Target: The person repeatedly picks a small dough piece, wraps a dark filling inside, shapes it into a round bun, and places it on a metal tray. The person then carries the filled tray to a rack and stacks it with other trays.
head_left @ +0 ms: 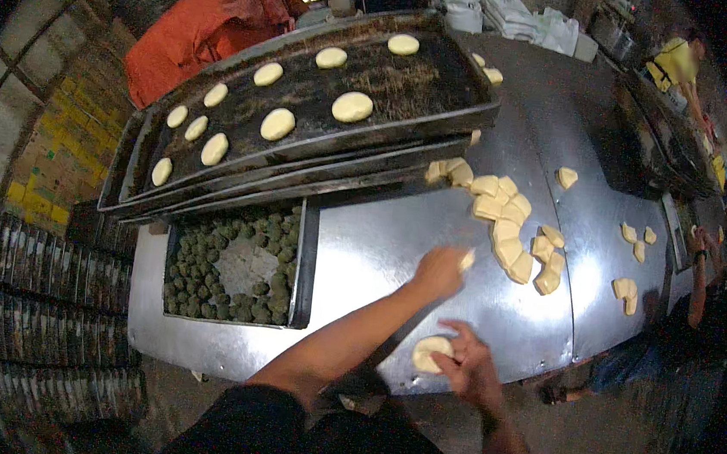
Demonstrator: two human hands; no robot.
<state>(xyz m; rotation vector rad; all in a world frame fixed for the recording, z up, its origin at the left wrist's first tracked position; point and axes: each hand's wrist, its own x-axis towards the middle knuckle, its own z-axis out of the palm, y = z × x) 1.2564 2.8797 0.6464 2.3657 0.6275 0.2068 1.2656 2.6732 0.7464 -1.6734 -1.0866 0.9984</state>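
My left hand reaches out over the steel table, its fingers closed on a small pale dough piece at the near end of a heap of cut dough pieces. At the table's front edge my right hand holds a flattened round dough disc by its side. To the left sits a metal tray of small dark green filling balls.
Stacked dark baking trays at the back carry rows of round dough discs. More dough pieces lie to the right, where another person's arm shows. A red cloth lies behind, and tray stacks stand at left.
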